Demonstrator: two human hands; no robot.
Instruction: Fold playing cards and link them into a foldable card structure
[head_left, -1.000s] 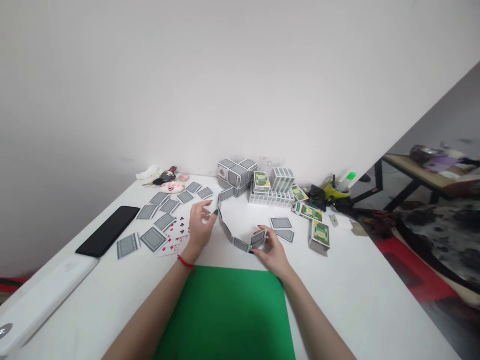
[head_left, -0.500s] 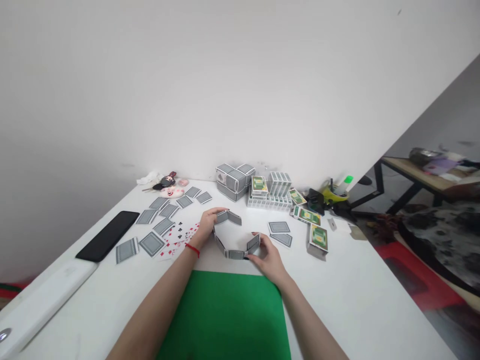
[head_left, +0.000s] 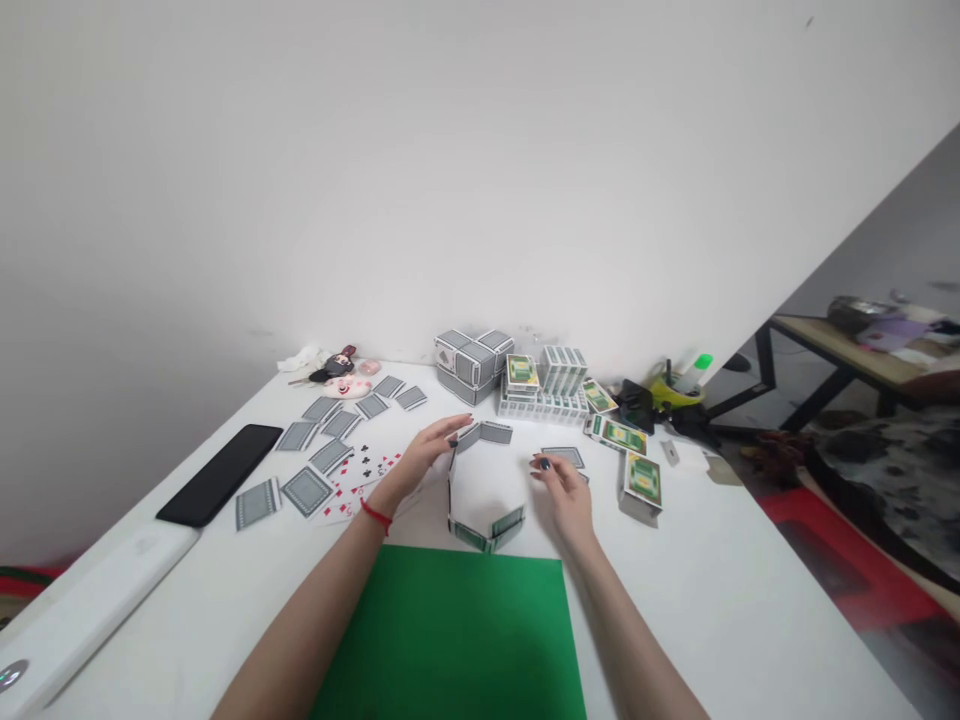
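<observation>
Green rectangular sheet [head_left: 465, 635] lies at the near edge of the white bench [head_left: 720, 610], centre. Just beyond it: open ring of folded playing cards [head_left: 471, 536], panels standing on edge, gap toward the right edge. Front panels show green, rear ones grey.

Right hand [head_left: 568, 497] is just off that gap, clear of the ring; fingers curled, thumb near fingertips, spacing narrow. Can't tell if anything's pinched. Grey-backed loose card [head_left: 564, 456] sits right by its fingertips.

Left hand [head_left: 421, 455] is at the ring's rear-left panels, thumb and fingers moderately apart. Can't tell if it's gripping.

Toward left edge: black flat slab [head_left: 221, 473], face-up cards [head_left: 365, 462], scattered grey-backed cards [head_left: 306, 490]. Toward right edge: green-and-yellow card box [head_left: 643, 480]. Far edge, centre: grey-backed card block [head_left: 474, 362].
</observation>
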